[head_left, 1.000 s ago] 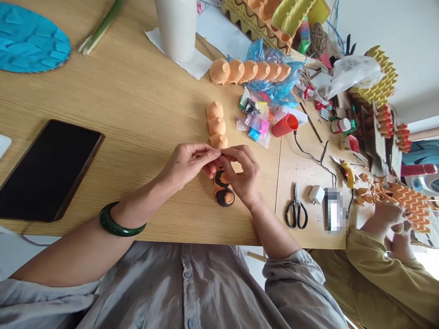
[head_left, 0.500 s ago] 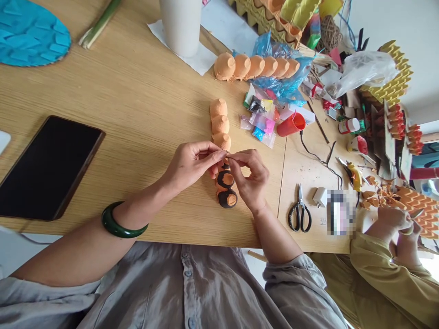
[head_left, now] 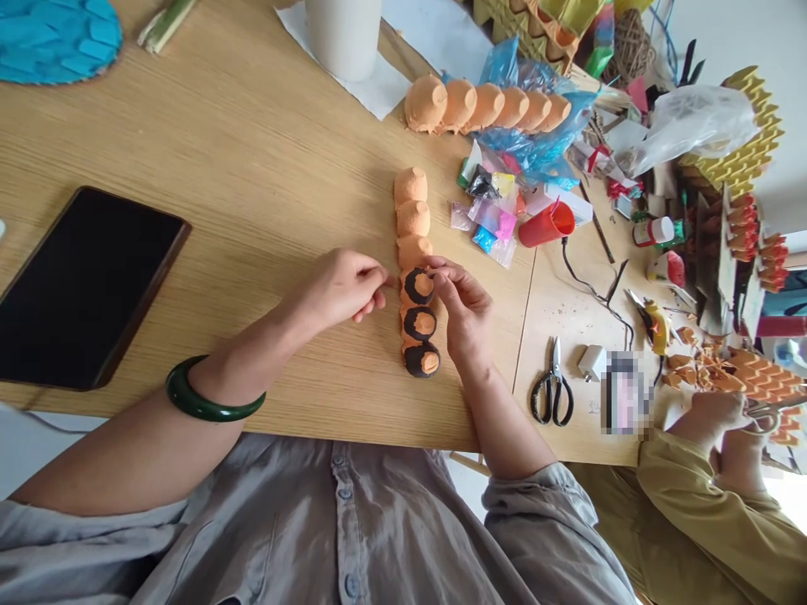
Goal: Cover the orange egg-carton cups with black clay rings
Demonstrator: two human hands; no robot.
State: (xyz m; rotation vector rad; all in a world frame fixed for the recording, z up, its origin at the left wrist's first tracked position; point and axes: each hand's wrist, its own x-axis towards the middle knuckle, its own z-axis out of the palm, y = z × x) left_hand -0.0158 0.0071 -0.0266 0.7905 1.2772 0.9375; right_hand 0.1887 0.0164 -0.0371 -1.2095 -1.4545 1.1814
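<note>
An orange egg-carton strip (head_left: 413, 218) lies on the table, its row of cups running away from me. Black, clay-like rings circle the tops of the three nearest cups; the farther ones are plain orange. Just left of the strip is my left hand (head_left: 353, 287), fingers curled and pressed together; whether anything is between them is hidden. My right hand (head_left: 466, 307) is at the strip's right side, thumb and forefinger pinched beside the farthest black ring. Whatever lies in that pinch is too small to make out.
A second orange carton strip (head_left: 485, 107) lies farther back beside blue plastic. Small coloured packets (head_left: 495, 210), a red cup (head_left: 547, 223) and black-handled scissors (head_left: 552, 391) are to the right. A tablet (head_left: 92, 290) lies left. A co-worker's hands (head_left: 725, 420) hold scissors at far right.
My left hand has moved left, away from the strip and from my right hand. The third black-ringed cup now shows. The view has shifted slightly.
</note>
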